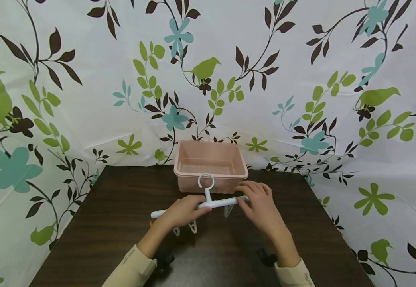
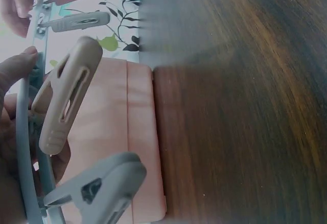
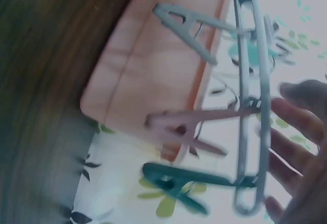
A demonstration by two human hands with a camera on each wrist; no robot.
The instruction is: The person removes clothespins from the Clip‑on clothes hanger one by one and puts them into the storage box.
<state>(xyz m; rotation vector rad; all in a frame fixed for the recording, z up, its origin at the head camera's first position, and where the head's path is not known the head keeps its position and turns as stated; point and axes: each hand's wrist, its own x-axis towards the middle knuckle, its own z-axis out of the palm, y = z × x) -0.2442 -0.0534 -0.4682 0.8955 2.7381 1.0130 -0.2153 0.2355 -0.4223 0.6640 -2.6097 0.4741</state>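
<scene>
A pale clip hanger point(image 1: 225, 203) with a ring-shaped hook point(image 1: 213, 181) is held up above the table. My left hand point(image 1: 182, 211) grips its bar left of the hook, thumb on the near side. Around the bar's right end is my right hand point(image 1: 261, 203), its fingers loosely bent; the right wrist view shows the fingers beside the bar, not closed round it. Clips hang from the bar: a beige clip point(image 2: 84, 55) and a grey-blue clip point(image 2: 120, 178) by the left hand, a pink clip point(image 3: 204, 116) and a teal clip point(image 3: 153, 173) by the right.
Behind the hanger, a pink plastic bin point(image 1: 193, 185) stands at the back edge of the dark wooden table point(image 1: 208, 255). A white cloth point(image 1: 96, 99) patterned with leaves, birds and flowers hangs behind and at the sides.
</scene>
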